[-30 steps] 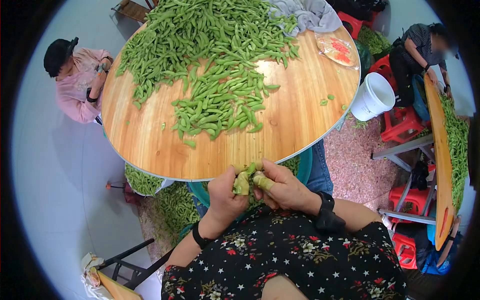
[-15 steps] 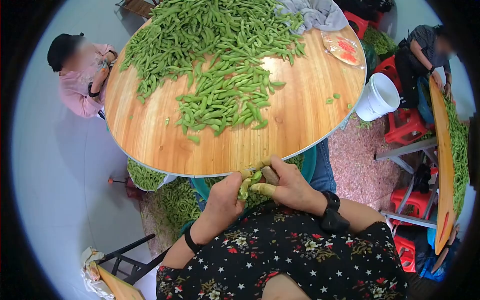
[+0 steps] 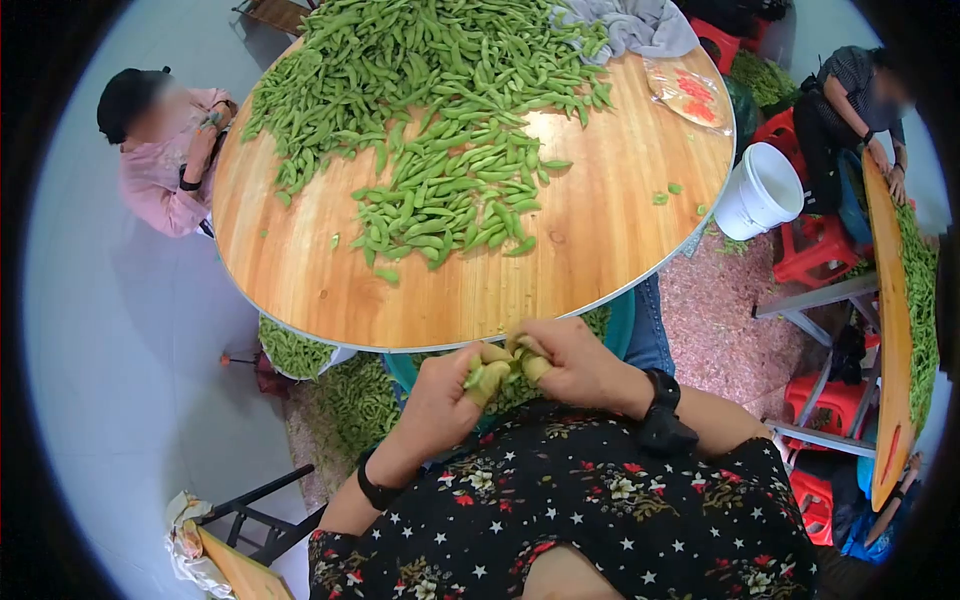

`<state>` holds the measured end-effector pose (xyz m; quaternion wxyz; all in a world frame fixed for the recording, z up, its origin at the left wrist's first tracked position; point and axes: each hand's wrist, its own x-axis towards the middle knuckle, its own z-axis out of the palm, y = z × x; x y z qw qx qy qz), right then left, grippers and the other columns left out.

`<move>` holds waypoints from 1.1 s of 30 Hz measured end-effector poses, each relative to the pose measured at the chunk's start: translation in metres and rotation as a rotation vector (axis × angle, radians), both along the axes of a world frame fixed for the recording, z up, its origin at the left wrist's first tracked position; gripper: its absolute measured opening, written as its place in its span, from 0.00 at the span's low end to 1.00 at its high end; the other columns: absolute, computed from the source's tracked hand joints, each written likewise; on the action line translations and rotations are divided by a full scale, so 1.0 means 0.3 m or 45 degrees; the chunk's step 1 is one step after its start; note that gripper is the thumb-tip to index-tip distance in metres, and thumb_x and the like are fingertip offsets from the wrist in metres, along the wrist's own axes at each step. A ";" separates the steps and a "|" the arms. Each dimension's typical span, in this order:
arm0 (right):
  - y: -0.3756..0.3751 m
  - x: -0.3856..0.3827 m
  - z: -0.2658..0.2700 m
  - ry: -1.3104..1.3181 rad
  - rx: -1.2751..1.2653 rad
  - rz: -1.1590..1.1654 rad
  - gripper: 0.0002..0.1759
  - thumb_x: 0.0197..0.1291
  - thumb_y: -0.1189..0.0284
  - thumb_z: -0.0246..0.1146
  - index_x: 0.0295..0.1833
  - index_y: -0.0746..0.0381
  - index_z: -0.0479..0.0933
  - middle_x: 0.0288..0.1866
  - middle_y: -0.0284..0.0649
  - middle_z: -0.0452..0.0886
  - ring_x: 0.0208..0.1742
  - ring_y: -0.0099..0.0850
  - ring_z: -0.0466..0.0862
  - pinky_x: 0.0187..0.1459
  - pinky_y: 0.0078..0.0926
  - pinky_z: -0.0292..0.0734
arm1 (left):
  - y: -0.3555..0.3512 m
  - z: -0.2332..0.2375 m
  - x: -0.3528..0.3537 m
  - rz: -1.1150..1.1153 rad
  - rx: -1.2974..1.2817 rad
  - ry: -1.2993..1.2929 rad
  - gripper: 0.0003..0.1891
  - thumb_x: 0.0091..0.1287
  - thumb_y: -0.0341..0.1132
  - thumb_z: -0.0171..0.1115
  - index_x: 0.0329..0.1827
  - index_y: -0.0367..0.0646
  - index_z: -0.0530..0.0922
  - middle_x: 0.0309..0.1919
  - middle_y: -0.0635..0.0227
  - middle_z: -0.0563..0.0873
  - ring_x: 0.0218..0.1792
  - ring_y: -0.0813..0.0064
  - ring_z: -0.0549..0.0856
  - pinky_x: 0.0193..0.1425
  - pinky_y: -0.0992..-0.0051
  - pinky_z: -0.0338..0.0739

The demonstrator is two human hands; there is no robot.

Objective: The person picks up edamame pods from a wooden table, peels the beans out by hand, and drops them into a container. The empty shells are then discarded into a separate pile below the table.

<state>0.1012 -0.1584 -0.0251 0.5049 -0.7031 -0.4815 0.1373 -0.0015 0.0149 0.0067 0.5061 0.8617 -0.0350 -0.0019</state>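
Just in front of the table's near edge, my left hand (image 3: 442, 398) and my right hand (image 3: 588, 368) meet with their fingertips together. Both are closed on a green soybean pod (image 3: 513, 367), mostly hidden by the fingers. Yellowish covers sit on some of my fingertips. Beyond them, loose soybean pods (image 3: 445, 205) lie on the round wooden table (image 3: 620, 200), rising to a large heap (image 3: 400, 70) at the far side. Below my hands, a teal basin (image 3: 621, 325) with green pods in it shows partly under the table edge.
A white bucket (image 3: 760, 195) stands right of the table. A grey cloth (image 3: 650, 28) and a plastic bag (image 3: 690, 95) lie on its far right. One person (image 3: 165, 160) sits at the left, another (image 3: 850, 120) by a second table (image 3: 885, 350). Pods (image 3: 360, 405) cover the floor below left.
My right fingers have curled in from a spread pose and closed against my left fingertips. The green pod between them is now more hidden. The pods on the table have stayed put.
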 end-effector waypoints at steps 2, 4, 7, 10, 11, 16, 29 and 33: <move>-0.020 0.006 0.046 1.115 -0.217 0.000 0.08 0.59 0.77 0.57 0.44 0.64 0.72 0.24 0.36 0.74 0.18 0.30 0.76 0.21 0.27 0.69 | 0.016 -0.005 0.003 0.118 -0.339 0.239 0.08 0.72 0.34 0.58 0.41 0.37 0.78 0.25 0.74 0.79 0.26 0.84 0.76 0.31 0.80 0.72; -0.019 0.007 0.064 1.301 -0.137 0.033 0.06 0.63 0.74 0.58 0.45 0.62 0.73 0.24 0.29 0.72 0.16 0.18 0.71 0.17 0.20 0.64 | 0.024 -0.038 0.003 0.155 -0.387 0.264 0.09 0.71 0.35 0.59 0.41 0.38 0.78 0.26 0.77 0.80 0.27 0.87 0.76 0.32 0.82 0.71; -0.020 -0.002 0.097 1.470 -0.107 0.017 0.07 0.64 0.72 0.60 0.46 0.61 0.73 0.24 0.29 0.72 0.16 0.18 0.71 0.17 0.18 0.63 | 0.004 -0.046 0.016 0.169 -0.357 0.215 0.07 0.69 0.33 0.60 0.40 0.37 0.77 0.25 0.66 0.83 0.24 0.74 0.81 0.30 0.76 0.73; -0.011 -0.014 0.051 1.455 0.083 -0.003 0.07 0.66 0.70 0.60 0.45 0.61 0.71 0.24 0.29 0.72 0.16 0.18 0.70 0.17 0.17 0.62 | -0.018 -0.039 0.029 0.179 0.085 -0.205 0.08 0.67 0.33 0.62 0.40 0.37 0.76 0.25 0.59 0.83 0.25 0.62 0.83 0.29 0.72 0.74; -0.008 -0.016 0.042 1.409 0.087 -0.028 0.07 0.66 0.71 0.59 0.44 0.61 0.71 0.24 0.29 0.72 0.17 0.18 0.70 0.17 0.16 0.62 | -0.023 -0.039 0.025 0.162 0.203 -0.230 0.08 0.66 0.33 0.63 0.40 0.37 0.76 0.25 0.55 0.82 0.25 0.57 0.82 0.29 0.70 0.74; -0.012 -0.020 0.059 1.369 0.000 0.002 0.05 0.66 0.72 0.58 0.41 0.61 0.70 0.23 0.29 0.71 0.18 0.17 0.70 0.18 0.16 0.62 | -0.024 -0.087 0.018 0.211 0.301 -0.334 0.08 0.68 0.32 0.60 0.41 0.36 0.77 0.22 0.60 0.79 0.21 0.64 0.79 0.26 0.71 0.71; -0.004 -0.041 0.062 0.340 -0.030 -0.205 0.13 0.60 0.68 0.65 0.42 0.66 0.73 0.29 0.43 0.76 0.32 0.32 0.79 0.35 0.33 0.73 | -0.028 -0.005 -0.022 0.237 0.016 0.074 0.16 0.70 0.26 0.54 0.59 0.35 0.68 0.38 0.57 0.85 0.37 0.66 0.86 0.41 0.73 0.78; -0.012 -0.039 0.042 0.358 -0.143 -0.106 0.13 0.59 0.69 0.66 0.43 0.65 0.74 0.28 0.43 0.76 0.29 0.31 0.80 0.31 0.31 0.72 | -0.027 0.033 -0.031 0.055 0.101 0.012 0.27 0.61 0.19 0.55 0.65 0.35 0.62 0.43 0.45 0.83 0.46 0.46 0.84 0.46 0.63 0.78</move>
